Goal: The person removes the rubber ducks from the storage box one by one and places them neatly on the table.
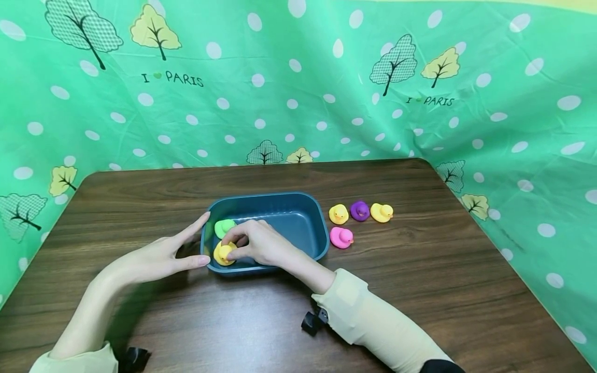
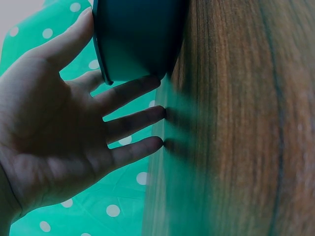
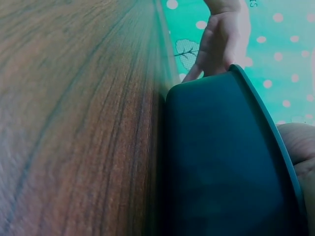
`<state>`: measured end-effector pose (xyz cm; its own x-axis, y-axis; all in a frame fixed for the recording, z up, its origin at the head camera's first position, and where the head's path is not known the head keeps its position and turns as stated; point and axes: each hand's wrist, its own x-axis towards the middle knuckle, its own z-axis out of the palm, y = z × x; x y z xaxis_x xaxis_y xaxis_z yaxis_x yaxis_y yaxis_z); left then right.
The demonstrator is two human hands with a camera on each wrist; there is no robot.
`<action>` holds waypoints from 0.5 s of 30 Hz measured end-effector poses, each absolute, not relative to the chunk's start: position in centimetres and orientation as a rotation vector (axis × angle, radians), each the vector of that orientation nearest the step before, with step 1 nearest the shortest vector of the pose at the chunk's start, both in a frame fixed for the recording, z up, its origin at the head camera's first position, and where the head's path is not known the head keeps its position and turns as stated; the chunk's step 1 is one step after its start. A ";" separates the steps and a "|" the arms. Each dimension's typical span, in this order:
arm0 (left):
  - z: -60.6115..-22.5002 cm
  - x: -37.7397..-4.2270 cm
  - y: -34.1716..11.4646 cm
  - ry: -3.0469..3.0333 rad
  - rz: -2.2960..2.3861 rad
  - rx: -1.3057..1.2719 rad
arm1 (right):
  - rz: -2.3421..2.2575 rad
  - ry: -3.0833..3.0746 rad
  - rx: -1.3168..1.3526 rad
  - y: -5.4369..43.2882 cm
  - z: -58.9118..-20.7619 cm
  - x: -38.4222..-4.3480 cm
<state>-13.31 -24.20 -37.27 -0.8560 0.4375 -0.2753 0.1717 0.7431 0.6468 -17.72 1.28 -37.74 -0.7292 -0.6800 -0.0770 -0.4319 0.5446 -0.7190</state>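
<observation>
A blue plastic tub (image 1: 298,230) stands on the table. My left hand (image 1: 149,259), with thumb and fingers spread, touches the tub's left end; the left wrist view shows its fingers straight against the tub wall (image 2: 138,44). Reaching over the tub's near side, my right hand (image 1: 263,243) pinches a yellow rubber duck (image 1: 223,254) between thumb and fingers, low in the near left corner. A green rubber duck (image 1: 224,228) sits just behind it, partly covered by the right hand. In the right wrist view, the tub wall hides most of that hand (image 3: 299,142) and both ducks.
Right of the tub, a yellow duck (image 1: 338,214), a purple duck (image 1: 359,211) and another yellow duck (image 1: 382,212) form a row, with a pink duck (image 1: 341,237) in front. A green dotted cloth (image 1: 280,62) hangs behind the dark wooden table (image 1: 261,326).
</observation>
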 end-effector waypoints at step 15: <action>-37.4 -13.2 -24.1 2.546 0.866 0.455 | -1.062 2.407 -0.867 2.6 -37.5 -17.9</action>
